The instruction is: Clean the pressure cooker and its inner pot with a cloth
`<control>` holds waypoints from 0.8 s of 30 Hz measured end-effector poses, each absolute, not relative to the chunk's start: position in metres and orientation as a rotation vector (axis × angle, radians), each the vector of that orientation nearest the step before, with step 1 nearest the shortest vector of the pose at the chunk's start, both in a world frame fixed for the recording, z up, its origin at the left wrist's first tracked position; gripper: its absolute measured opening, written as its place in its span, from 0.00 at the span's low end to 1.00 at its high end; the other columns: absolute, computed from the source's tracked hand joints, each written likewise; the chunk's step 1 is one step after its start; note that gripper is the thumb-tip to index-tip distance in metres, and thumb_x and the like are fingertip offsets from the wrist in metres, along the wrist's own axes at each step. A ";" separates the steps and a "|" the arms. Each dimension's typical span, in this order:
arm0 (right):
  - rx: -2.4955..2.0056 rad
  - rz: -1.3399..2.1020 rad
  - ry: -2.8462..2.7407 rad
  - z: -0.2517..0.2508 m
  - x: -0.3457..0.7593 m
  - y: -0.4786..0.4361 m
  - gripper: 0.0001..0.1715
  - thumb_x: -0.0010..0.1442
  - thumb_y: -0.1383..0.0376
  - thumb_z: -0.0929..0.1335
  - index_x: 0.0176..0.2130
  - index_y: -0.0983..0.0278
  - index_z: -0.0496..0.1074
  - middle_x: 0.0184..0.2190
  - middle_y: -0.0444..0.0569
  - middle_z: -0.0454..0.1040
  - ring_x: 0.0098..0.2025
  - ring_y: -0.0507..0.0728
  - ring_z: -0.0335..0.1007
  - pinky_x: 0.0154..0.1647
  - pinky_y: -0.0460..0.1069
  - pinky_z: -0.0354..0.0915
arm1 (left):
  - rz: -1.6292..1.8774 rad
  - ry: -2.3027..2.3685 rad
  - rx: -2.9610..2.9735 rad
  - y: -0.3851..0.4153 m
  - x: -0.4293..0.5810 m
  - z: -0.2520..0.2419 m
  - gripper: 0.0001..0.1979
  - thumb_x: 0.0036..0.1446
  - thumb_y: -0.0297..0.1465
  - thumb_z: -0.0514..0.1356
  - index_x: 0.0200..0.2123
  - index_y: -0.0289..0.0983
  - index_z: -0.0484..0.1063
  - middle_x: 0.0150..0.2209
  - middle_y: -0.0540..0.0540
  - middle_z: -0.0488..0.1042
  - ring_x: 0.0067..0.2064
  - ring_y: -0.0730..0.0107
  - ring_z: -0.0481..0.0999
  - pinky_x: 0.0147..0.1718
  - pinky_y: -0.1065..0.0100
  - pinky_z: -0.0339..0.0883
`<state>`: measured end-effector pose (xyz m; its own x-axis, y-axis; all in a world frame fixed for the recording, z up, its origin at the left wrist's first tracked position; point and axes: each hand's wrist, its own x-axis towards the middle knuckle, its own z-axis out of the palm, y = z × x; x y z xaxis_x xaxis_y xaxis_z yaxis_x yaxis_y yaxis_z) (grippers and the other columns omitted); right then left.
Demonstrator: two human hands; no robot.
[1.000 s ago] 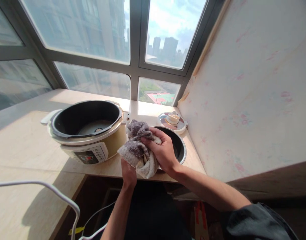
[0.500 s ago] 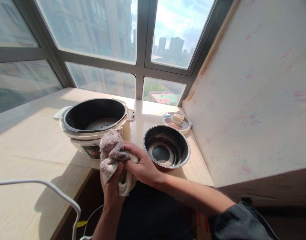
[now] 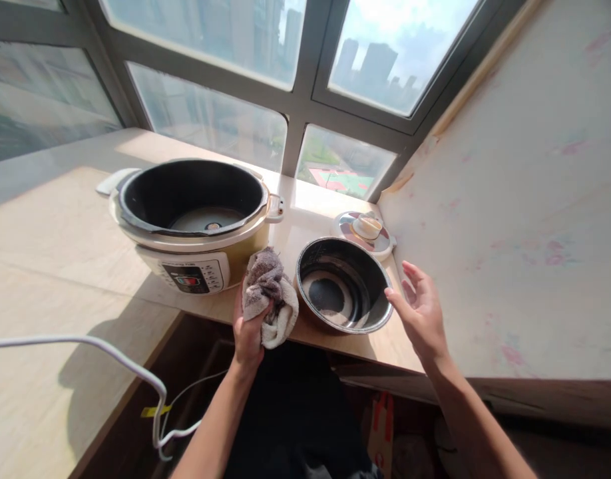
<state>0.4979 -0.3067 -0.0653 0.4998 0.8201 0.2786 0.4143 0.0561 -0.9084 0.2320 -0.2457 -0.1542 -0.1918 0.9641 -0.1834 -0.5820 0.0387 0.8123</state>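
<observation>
My left hand (image 3: pixel 249 332) is closed around a bunched towel (image 3: pixel 269 293), white with a greyish-brown soiled side, held just in front of the counter edge. At the right rim of the black inner pot (image 3: pixel 380 313), my right hand (image 3: pixel 419 309) is open with thumb and fingers apart; whether the thumb touches the rim I cannot tell. The pot stands upright, and a pale ring shows on its bottom. Left of the towel is the white electric pressure cooker body (image 3: pixel 245 256), lidless, its dark cavity showing. Behind the pot lies a round lid (image 3: pixel 368 229) with a cream knob.
The things stand on a pale stone windowsill counter (image 3: pixel 46 266) below framed windows. A floral papered wall (image 3: pixel 535 199) rises close on the right. A white cord (image 3: pixel 100 349) loops across the lower left, over the counter's front edge.
My right hand has let go of the towel and moved right to the inner pot's rim. My left hand keeps the towel and has shifted right. The view has tilted down a little.
</observation>
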 end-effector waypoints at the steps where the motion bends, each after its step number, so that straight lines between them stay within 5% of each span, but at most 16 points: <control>1: -1.621 0.415 -1.053 -0.074 0.507 -0.306 0.44 0.54 0.53 0.77 0.64 0.59 0.64 0.71 0.55 0.58 0.74 0.65 0.50 0.75 0.62 0.46 | 1.498 0.947 0.511 -0.244 0.237 -0.158 0.39 0.42 0.34 0.76 0.59 0.44 0.71 0.58 0.46 0.76 0.60 0.55 0.75 0.58 0.60 0.70; 3: -1.687 0.497 -0.909 -0.090 0.516 -0.306 0.53 0.48 0.51 0.79 0.66 0.59 0.60 0.74 0.57 0.51 0.76 0.66 0.44 0.75 0.62 0.45 | 1.475 0.939 0.487 -0.240 0.245 -0.166 0.39 0.41 0.34 0.76 0.59 0.45 0.72 0.57 0.46 0.77 0.59 0.55 0.75 0.57 0.60 0.71; 5: -1.654 0.681 -0.747 -0.100 0.512 -0.307 0.56 0.44 0.51 0.80 0.65 0.59 0.61 0.73 0.57 0.53 0.74 0.67 0.48 0.73 0.62 0.52 | 1.468 0.942 0.478 -0.238 0.252 -0.172 0.38 0.41 0.35 0.76 0.58 0.45 0.72 0.56 0.46 0.78 0.59 0.54 0.76 0.55 0.61 0.72; 9: -1.527 1.046 -0.594 -0.105 0.488 -0.311 0.38 0.50 0.52 0.77 0.56 0.60 0.70 0.55 0.54 0.77 0.56 0.67 0.75 0.55 0.59 0.73 | 1.434 0.930 0.436 -0.238 0.260 -0.182 0.40 0.42 0.36 0.76 0.60 0.47 0.71 0.58 0.46 0.76 0.62 0.54 0.74 0.57 0.61 0.72; 11: -1.542 1.063 -0.550 -0.106 0.481 -0.312 0.29 0.50 0.54 0.76 0.50 0.60 0.74 0.43 0.49 0.81 0.43 0.63 0.79 0.43 0.56 0.76 | 1.414 0.911 0.442 -0.240 0.261 -0.184 0.42 0.43 0.37 0.76 0.63 0.47 0.69 0.62 0.45 0.74 0.64 0.54 0.71 0.59 0.60 0.70; 17: -1.641 0.987 -0.436 -0.101 0.486 -0.313 0.14 0.36 0.67 0.74 0.26 0.60 0.68 0.19 0.38 0.67 0.21 0.49 0.59 0.19 0.44 0.60 | 1.485 0.893 0.664 -0.244 0.263 -0.177 0.38 0.48 0.32 0.74 0.63 0.49 0.69 0.66 0.48 0.68 0.70 0.55 0.63 0.69 0.56 0.58; 24: -1.745 1.034 -0.436 -0.083 0.502 -0.349 0.16 0.35 0.64 0.73 0.28 0.60 0.69 0.19 0.41 0.68 0.20 0.53 0.62 0.18 0.47 0.61 | 1.496 0.737 0.879 -0.220 0.249 -0.149 0.32 0.46 0.31 0.73 0.58 0.45 0.76 0.57 0.46 0.77 0.67 0.50 0.67 0.71 0.53 0.54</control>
